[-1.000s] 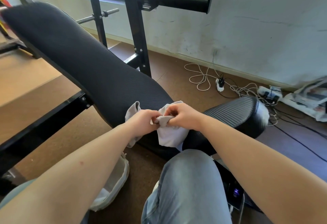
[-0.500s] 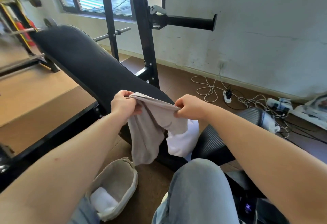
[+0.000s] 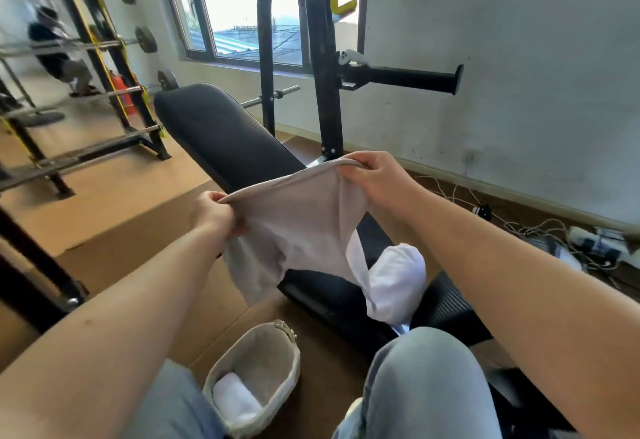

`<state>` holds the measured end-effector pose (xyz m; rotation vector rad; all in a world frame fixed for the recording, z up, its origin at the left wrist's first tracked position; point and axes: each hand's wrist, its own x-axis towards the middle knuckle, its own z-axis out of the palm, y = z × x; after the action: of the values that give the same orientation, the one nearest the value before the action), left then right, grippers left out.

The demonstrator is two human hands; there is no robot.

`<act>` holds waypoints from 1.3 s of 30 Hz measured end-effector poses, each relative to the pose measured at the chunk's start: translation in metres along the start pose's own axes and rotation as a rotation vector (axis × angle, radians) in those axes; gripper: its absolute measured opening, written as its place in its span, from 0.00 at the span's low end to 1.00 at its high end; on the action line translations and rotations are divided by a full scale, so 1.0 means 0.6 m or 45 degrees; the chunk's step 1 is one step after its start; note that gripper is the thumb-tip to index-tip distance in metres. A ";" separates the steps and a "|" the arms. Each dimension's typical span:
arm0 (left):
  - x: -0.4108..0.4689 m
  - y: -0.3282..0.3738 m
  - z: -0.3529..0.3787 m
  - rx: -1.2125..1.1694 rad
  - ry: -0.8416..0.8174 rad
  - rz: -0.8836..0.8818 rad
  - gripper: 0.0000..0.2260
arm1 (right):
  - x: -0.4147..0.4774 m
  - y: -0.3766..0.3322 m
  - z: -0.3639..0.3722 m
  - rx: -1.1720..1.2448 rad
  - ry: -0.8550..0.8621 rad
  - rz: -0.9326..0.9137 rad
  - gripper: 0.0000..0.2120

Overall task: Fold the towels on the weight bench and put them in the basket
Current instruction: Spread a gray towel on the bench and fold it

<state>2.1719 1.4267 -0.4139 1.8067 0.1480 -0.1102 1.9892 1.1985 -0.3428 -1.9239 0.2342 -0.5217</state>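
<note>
Two hands share one soft grey cloth towel (image 3: 298, 227), held up mid-view. The left hand (image 3: 216, 215) pinches its hemmed top edge at nine o'clock and the right hand (image 3: 374, 178) pinches the far corner at one o'clock, with fingers (image 3: 356, 161) curled tight on the cloth. It's thin, limp fabric, sagging like a hammock between the grips, its tail hanging in front of the black ribbed padded table (image 3: 221, 137).

The risk: that loose tail could drag the crumpled white towel (image 3: 394, 282) at five o'clock off the pad. A light pinch could slip and drop the cloth on the brown floor (image 3: 138, 223). Uneven corners would mean a crooked fold.

At six o'clock the beige woven fabric basket (image 3: 263, 348) waits, with one rolled white towel (image 3: 235, 400) inside.
</note>
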 end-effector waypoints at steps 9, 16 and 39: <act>-0.008 -0.019 -0.118 0.044 0.236 0.075 0.12 | 0.005 -0.003 0.070 -0.018 0.096 0.010 0.06; 0.040 -0.011 -0.147 0.242 0.511 0.276 0.11 | 0.019 0.041 0.112 -0.412 -0.107 0.141 0.10; 0.285 0.055 0.095 1.037 0.062 1.039 0.11 | 0.213 0.309 0.105 -0.678 0.271 0.619 0.10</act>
<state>2.3461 1.3706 -0.4221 2.5303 -0.6961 0.5243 2.1455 1.1252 -0.5008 -2.2101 1.0363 -0.3523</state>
